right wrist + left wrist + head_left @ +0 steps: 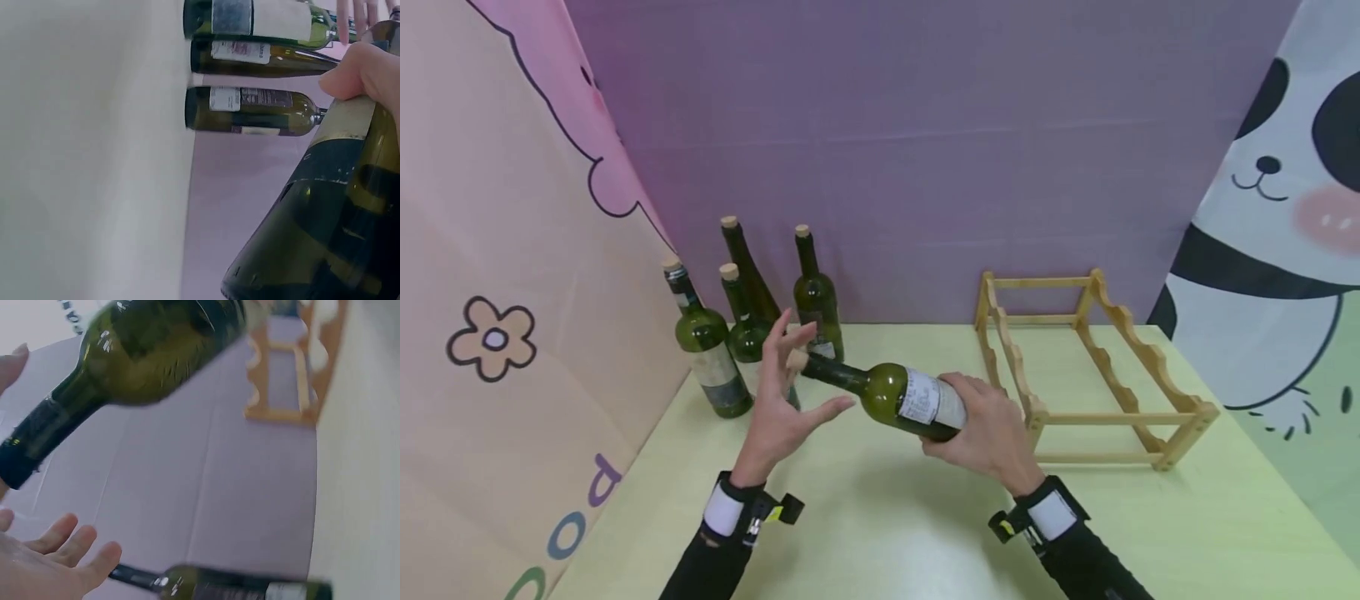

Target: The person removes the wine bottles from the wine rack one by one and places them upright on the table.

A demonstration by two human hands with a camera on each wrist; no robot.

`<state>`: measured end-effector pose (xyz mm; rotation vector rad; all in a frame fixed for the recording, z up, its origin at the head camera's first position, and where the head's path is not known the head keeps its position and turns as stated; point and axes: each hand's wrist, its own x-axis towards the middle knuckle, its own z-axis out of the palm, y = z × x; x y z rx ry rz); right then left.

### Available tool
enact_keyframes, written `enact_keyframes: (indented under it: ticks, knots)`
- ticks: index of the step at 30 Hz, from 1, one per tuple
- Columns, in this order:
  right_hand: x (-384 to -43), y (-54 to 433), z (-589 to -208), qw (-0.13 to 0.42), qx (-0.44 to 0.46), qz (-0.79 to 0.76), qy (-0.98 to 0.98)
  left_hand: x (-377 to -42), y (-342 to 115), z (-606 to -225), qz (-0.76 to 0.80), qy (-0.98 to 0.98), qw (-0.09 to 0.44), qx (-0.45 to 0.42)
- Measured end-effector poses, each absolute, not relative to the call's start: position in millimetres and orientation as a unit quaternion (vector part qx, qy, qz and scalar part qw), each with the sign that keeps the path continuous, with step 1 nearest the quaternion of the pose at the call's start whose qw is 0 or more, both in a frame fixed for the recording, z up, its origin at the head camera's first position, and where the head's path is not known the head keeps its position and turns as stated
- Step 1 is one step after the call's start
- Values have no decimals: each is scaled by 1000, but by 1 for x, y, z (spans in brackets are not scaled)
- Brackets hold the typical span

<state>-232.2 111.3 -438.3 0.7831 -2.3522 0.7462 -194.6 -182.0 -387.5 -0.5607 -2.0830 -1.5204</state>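
Note:
My right hand (988,429) grips a green wine bottle (887,387) around the labelled lower part of its body. The bottle is tilted in the air above the table, its corked neck pointing left and slightly up. Close by the cork (797,360), my left hand (782,400) has its fingers spread and its thumb apart. In the left wrist view, the bottle's neck (44,428) passes between the thumb and the fingers (94,556). The right wrist view shows the bottle's dark base end (294,244) sticking out past the right hand.
Several corked wine bottles stand at the back left, among them a labelled one (718,367) and one near the wall (817,300). A wooden wine rack (1112,419) with scalloped rails stands on the right of the pale table (880,533). A purple backdrop (910,167) hangs behind.

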Motion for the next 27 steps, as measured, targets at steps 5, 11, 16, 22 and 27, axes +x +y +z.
enact_keyframes:
  ticks: [5, 11, 16, 22, 27]
  knots:
    - [-228, 107, -446, 239, 289, 354, -857, -200, -163, -391, -634, -698, 230, -239]
    - [-224, 102, -454, 210, 268, 422, -840, -207, -137, -391, -648, -678, 219, -268]
    - [-219, 97, -459, 168, 262, 507, -804, -214, -120, -383, -639, -688, 204, -278]
    - [-215, 91, -465, 130, 256, 562, -776, -223, -105, -372, -642, -687, 173, -292]
    - [-215, 89, -470, 104, 266, 593, -753, -230, -96, -369, -642, -682, 165, -309]
